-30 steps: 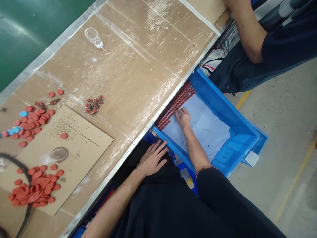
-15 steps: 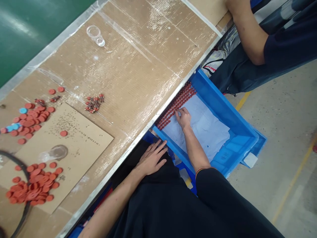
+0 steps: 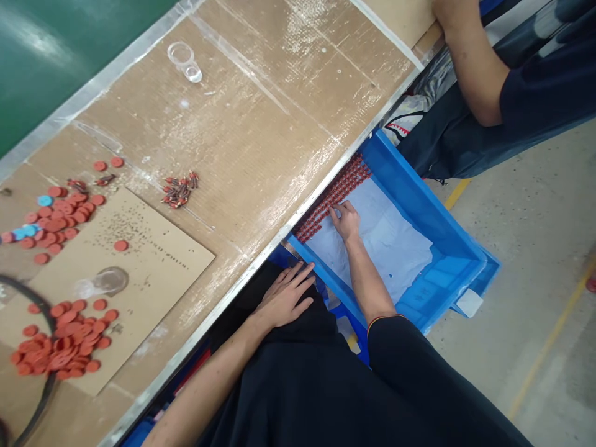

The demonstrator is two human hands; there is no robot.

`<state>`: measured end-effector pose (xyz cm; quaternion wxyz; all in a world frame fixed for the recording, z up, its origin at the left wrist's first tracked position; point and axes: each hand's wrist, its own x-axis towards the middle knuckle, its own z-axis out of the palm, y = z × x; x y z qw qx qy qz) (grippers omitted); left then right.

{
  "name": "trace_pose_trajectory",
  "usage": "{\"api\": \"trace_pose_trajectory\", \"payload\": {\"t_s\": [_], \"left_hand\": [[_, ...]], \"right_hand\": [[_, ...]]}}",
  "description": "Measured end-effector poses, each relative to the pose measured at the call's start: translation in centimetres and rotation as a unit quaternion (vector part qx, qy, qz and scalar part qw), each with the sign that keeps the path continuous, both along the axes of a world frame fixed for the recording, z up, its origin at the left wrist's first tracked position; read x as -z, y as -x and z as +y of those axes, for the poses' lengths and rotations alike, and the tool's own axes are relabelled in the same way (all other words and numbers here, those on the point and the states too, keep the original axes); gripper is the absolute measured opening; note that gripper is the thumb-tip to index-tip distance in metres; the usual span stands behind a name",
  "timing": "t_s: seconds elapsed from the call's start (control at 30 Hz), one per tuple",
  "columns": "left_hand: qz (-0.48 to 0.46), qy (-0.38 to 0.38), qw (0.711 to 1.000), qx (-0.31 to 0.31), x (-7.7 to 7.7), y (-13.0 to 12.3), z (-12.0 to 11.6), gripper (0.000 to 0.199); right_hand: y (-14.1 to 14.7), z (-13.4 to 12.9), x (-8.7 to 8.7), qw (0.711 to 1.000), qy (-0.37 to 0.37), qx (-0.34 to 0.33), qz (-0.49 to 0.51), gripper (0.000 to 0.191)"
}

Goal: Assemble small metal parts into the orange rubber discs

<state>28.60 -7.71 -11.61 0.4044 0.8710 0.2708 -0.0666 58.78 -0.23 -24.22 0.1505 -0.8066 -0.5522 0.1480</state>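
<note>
My right hand (image 3: 345,221) is inside the blue bin (image 3: 419,192), its fingers pinched at the edge of the rows of small red parts (image 3: 342,186). Whatever sits between those fingertips is too small to make out. Under the hand and rows lies a white sheet (image 3: 386,230). My left hand (image 3: 286,297) rests flat on my dark-clothed lap, fingers spread, holding nothing. On the table (image 3: 261,136), a small pile of red-and-brown parts (image 3: 180,190) lies left of the bin.
Red discs (image 3: 69,338) lie in two heaps at the left, a few blue ones (image 3: 45,200) among them, beside a cardboard sheet (image 3: 158,273) with tiny dark bits. Clear plastic pieces (image 3: 185,62) and a black cable (image 3: 44,397) are there. Another person's arm (image 3: 479,68) is upper right.
The view has shifted slightly, moving the table items a little in the picture. Both my hands keep almost the same places and poses.
</note>
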Motion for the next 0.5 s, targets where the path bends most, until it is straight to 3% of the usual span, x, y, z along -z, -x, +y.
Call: {"api": "trace_pose_trajectory", "payload": {"t_s": [0.5], "left_hand": [[0.007,0.001,1.000,0.007,-0.35,-0.09,0.11,0.052]], "right_hand": [[-0.28,-0.27,0.19,1.000,0.005,0.005,-0.003,0.049]]}}
